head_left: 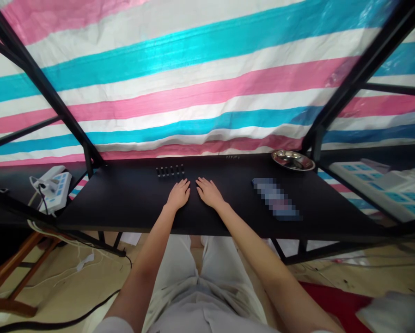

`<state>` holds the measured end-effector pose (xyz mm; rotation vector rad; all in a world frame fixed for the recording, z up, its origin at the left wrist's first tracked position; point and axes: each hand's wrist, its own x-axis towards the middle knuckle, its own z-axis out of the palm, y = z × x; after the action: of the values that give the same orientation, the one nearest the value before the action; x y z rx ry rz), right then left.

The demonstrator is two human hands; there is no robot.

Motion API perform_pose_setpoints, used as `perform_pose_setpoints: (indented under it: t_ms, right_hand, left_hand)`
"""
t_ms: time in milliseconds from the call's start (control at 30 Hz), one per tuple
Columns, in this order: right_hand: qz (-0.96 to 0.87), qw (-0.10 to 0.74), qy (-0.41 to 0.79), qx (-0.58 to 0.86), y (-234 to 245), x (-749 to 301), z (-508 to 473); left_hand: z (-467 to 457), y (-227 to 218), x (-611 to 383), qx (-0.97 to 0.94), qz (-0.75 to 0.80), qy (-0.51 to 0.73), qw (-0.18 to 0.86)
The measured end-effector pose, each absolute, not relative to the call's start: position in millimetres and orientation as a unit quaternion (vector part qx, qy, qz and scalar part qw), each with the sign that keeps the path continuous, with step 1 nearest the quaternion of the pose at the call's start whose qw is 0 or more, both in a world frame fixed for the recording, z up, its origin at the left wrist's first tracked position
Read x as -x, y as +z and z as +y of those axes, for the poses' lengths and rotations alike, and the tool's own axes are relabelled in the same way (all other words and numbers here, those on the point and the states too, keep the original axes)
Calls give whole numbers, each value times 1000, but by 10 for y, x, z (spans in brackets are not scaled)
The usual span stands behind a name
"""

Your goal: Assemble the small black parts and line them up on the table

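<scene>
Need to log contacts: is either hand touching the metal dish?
No, the left hand and right hand rest on the tabletop, well away from the metal dish.

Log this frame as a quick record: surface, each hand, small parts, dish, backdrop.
surface: black table
left hand: palm down on table, nothing visibly held; nearest the small cylinders
right hand: palm down on table, nothing visibly held; apart from left hand
small cylinders: six, in a row beyond the left hand
tiny pieces: row near far edge, too small to identify
dish: shiny metal, far right corner
pixelated item: right of right hand, unidentifiable
backdrop: striped sheet, pink, white, blue
</scene>
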<state>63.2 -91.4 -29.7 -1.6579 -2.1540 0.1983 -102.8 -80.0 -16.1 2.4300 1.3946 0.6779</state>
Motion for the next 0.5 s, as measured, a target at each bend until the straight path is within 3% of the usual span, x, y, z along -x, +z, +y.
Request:
perform_pose_setpoints:
  t_ms: [500]
  right_hand:
    - [-772, 213, 59, 596, -318, -604, -904]
  left_hand:
    - [-755, -194, 1071, -835, 472, 246, 141]
